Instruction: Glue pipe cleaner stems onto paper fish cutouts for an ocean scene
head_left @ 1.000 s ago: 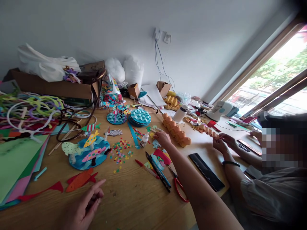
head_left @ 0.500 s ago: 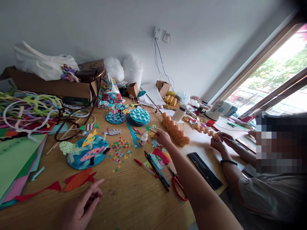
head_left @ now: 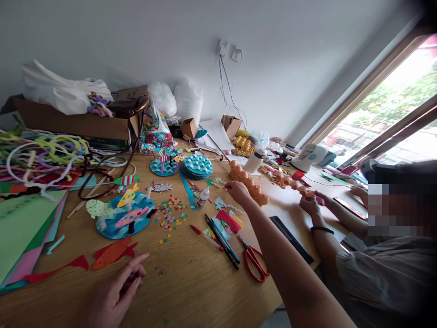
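Observation:
My right hand (head_left: 238, 192) reaches across the table, its fingers pinched at the end of a white twisted pipe cleaner (head_left: 219, 184) with a green paper piece at its far end. The fingertips are partly hidden. Just below lies a light blue paper piece (head_left: 219, 203) beside another white twisted strip. A small white glue bottle (head_left: 203, 198) stands left of this hand. My left hand (head_left: 119, 289) rests near the front edge, index finger stretched, the others loosely bent, holding nothing. Close above it lies an orange-red paper fish (head_left: 112, 254). Paper fish stand on a blue wavy disc (head_left: 112, 223).
Red-handled scissors (head_left: 254, 264), pens (head_left: 221, 241) and a dark phone (head_left: 292, 239) lie near my right forearm. Orange egg-carton strips (head_left: 247, 182) sit beyond my hand. At right, a co-worker's hands (head_left: 309, 202) hold another strip. Paper confetti (head_left: 170, 212) is scattered mid-table.
My right hand has shifted slightly right and away from me; the yellow piece beside it no longer shows. My left hand stays put. The co-worker's hands have moved a little.

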### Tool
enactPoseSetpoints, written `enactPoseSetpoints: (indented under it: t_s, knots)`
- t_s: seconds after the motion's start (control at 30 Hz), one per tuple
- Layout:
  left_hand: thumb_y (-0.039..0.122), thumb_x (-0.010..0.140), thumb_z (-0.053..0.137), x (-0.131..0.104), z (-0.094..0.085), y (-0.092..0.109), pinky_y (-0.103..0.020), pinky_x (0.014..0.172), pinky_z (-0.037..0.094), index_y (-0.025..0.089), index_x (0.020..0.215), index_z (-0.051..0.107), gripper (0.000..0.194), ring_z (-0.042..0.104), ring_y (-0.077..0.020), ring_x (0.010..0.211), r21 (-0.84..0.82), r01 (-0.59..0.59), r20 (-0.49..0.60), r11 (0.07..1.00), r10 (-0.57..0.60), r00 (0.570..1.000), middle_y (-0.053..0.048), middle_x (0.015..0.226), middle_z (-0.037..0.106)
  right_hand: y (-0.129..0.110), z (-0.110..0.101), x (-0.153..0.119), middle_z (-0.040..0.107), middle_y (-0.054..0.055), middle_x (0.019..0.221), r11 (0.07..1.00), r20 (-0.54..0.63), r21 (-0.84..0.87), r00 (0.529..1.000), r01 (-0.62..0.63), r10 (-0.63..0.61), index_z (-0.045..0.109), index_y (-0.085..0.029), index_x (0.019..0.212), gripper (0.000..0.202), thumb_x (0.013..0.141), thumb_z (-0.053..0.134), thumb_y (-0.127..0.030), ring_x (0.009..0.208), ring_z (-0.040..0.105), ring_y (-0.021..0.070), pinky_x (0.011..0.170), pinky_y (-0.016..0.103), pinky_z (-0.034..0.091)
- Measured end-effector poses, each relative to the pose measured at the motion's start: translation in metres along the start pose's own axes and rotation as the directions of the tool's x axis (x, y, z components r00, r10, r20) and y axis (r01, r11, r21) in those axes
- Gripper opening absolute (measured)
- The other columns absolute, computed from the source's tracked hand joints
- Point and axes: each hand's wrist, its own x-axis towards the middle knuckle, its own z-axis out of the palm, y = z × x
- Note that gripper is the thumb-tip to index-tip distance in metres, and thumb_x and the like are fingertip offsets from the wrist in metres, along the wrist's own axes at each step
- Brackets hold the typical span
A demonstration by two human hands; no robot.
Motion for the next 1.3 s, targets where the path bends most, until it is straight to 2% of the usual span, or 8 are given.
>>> enactPoseSetpoints:
  t_s: [0.13,0.27,0.5,0.67,0.8,0.9,1.03,1.3]
  knots:
    - [0.041,0.060,0.071,0.000,0.000,0.021,-0.019,0.061,0.052,0.026,0.092,0.065,0.036,0.065,-0.0163,0.067,-0.263,0.258,0.026,0.930,-0.261,0.965,0.002,0.071,0.067,-0.003,-0.036,-0.033,0.068,0.005,0.098,1.000,-0.032,0.001,0.999,0.028,-0.028,0.069,-0.020,0.094,0.025,0.082,0.048,-0.015,0.095,0.058,0.0208,0.075,0.027,0.041]
    - [0.043,0.055,0.077,-0.006,-0.001,0.051,-0.029,0.069,0.054,0.022,0.100,0.056,0.054,0.066,-0.0228,0.078,-0.531,0.541,0.241,0.652,-0.496,0.834,-0.004,0.083,0.070,-0.026,-0.076,-0.090,0.069,0.001,0.090,0.993,-0.024,0.023,0.993,0.113,-0.112,0.070,-0.023,0.090,0.022,0.080,0.051,-0.016,0.086,0.061,0.0176,0.071,0.024,0.041]
    - [0.020,0.077,0.064,-0.012,0.018,0.082,-0.034,0.086,0.047,0.022,0.132,0.028,0.065,0.064,-0.0208,0.095,-0.683,0.666,0.523,0.301,-0.435,0.733,-0.010,0.104,0.066,-0.106,-0.071,-0.180,0.068,0.001,0.086,0.797,-0.030,0.397,0.874,0.455,-0.484,0.069,-0.022,0.087,0.022,0.080,0.053,-0.009,0.080,0.061,0.0131,0.072,0.022,0.043]
    - [0.016,0.084,0.050,-0.023,0.011,0.066,-0.033,0.086,0.047,0.020,0.131,0.033,0.050,0.065,-0.0168,0.090,-0.725,0.583,0.377,0.366,-0.498,0.781,-0.007,0.098,0.066,-0.141,0.006,-0.204,0.068,0.003,0.080,0.685,-0.030,0.550,0.830,0.479,-0.556,0.069,-0.019,0.084,0.021,0.078,0.055,-0.005,0.078,0.061,0.0136,0.071,0.021,0.044]
    - [0.024,0.079,0.055,-0.034,-0.007,0.044,-0.030,0.076,0.051,0.023,0.126,0.043,0.049,0.064,-0.0173,0.088,-0.420,0.498,0.250,0.759,-0.431,0.867,-0.008,0.120,0.056,-0.150,0.046,-0.213,0.067,0.002,0.083,0.679,-0.026,0.582,0.845,0.447,-0.534,0.067,-0.021,0.087,0.021,0.079,0.056,-0.006,0.080,0.060,0.0132,0.073,0.021,0.042]
    - [0.019,0.074,0.053,-0.035,-0.014,0.032,-0.030,0.064,0.052,0.022,0.114,0.054,0.040,0.061,-0.0143,0.067,0.046,0.195,0.122,0.980,-0.199,0.972,-0.007,0.114,0.058,-0.152,0.056,-0.217,0.067,0.002,0.082,0.692,-0.028,0.560,0.845,0.456,-0.534,0.066,-0.021,0.086,0.018,0.080,0.056,-0.008,0.079,0.059,0.0136,0.072,0.021,0.041]
    - [0.010,0.073,0.050,-0.027,-0.009,0.032,-0.033,0.076,0.051,0.021,0.091,0.060,0.023,0.061,-0.0191,0.084,0.355,-0.191,0.161,0.915,0.142,0.977,-0.004,0.091,0.065,-0.153,0.059,-0.217,0.066,0.003,0.078,0.721,-0.042,0.526,0.860,0.451,-0.508,0.065,-0.019,0.082,0.012,0.081,0.056,-0.010,0.076,0.059,0.0144,0.069,0.022,0.040]
    - [-0.003,0.075,0.037,-0.022,-0.003,0.024,-0.032,0.082,0.051,0.019,0.098,0.061,0.040,0.061,-0.0176,0.089,0.512,-0.484,0.329,0.710,0.359,0.874,-0.004,0.092,0.067,-0.153,0.056,-0.216,0.066,0.003,0.080,0.741,0.000,0.550,0.887,0.385,-0.461,0.066,-0.019,0.081,0.016,0.082,0.053,-0.010,0.074,0.060,0.0128,0.066,0.019,0.040]
